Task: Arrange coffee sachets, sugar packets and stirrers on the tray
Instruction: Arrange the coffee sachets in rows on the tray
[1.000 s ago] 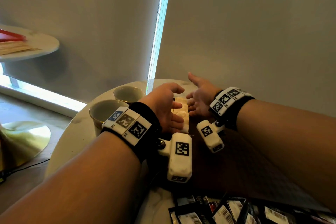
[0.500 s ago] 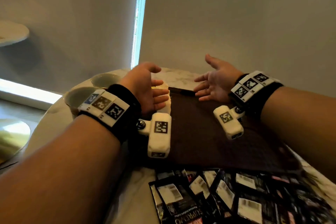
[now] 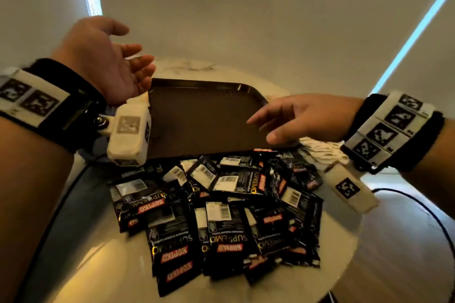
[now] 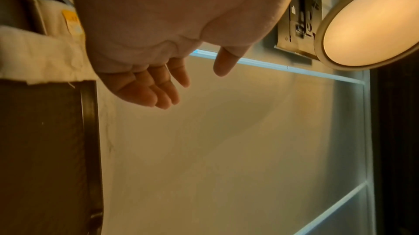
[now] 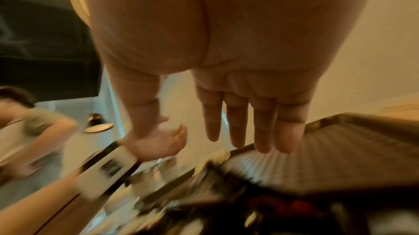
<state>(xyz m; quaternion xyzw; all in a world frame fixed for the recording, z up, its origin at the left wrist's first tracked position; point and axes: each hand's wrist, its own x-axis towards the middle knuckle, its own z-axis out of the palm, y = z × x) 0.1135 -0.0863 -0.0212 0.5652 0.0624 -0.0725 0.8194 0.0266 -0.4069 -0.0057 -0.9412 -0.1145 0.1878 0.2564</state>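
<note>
Tray: the brown tray (image 3: 204, 115) lies on the round marble tabletop (image 3: 103, 261), at the centre of the head view, its textured floor bare where it shows.
Coffee sachets: a loose overlapping heap of black coffee sachets (image 3: 221, 206) lies on the tabletop at 6 o'clock from the tray, the far ones touching its near rim.
Sugar packets: pale packets (image 3: 320, 147), probably the sugar, lie at 4 o'clock from the tray, partly hidden under the right wrist; a cream-coloured stack (image 4: 45, 59) also sits along the tray's left rim in the left wrist view.
Left hand: the left hand (image 3: 108, 61) is raised above the tray's 10 o'clock corner, palm turned inward, fingers (image 4: 147, 92) relaxed and slightly bent, holding nothing.
Right hand: the right hand (image 3: 298, 115) hangs palm down over the tray's 4 o'clock corner, fingers (image 5: 260, 122) straight and spread, holding nothing.
Stirrers: none can be made out.
</note>
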